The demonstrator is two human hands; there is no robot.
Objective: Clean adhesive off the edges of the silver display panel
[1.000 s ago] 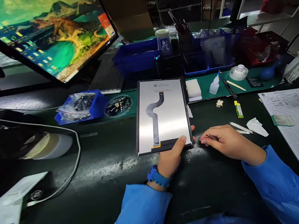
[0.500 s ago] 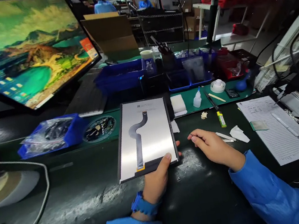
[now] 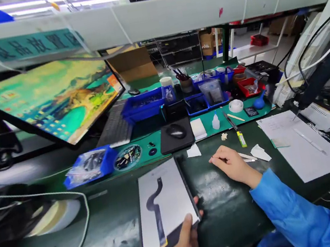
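Note:
My left hand (image 3: pixel 184 243) grips the lower right corner of a flat tablet display panel (image 3: pixel 173 197), thumb on top and fingers underneath. The panel's silvery back faces up, with a dark curved flex cable (image 3: pixel 158 216) running down it to a yellow-edged strip. To the right, my right hand (image 3: pixel 233 166) is pinched above the dark mat, apart from the panel. A tiny dark bit shows at its fingertips, too small to name. Close by lie white strips (image 3: pixel 248 157), a crumpled tissue (image 3: pixel 260 152) and a small white paper (image 3: pixel 193 150).
A monitor (image 3: pixel 86 98) and keyboard (image 3: pixel 115 123) stand at the back left. Behind the panel are a mouse (image 3: pixel 176 131), a small bottle (image 3: pixel 215 121) and blue bins (image 3: pixel 143 104). Lined paper (image 3: pixel 308 159) lies right; a white cable (image 3: pixel 86 211) loops left. A shelf beam (image 3: pixel 166 14) crosses above.
My left hand has lowered the panel toward me, uncovering the mouse and its pad. The view has tilted up, bringing in the overhead beam. My right hand keeps its pinch in nearly the same place.

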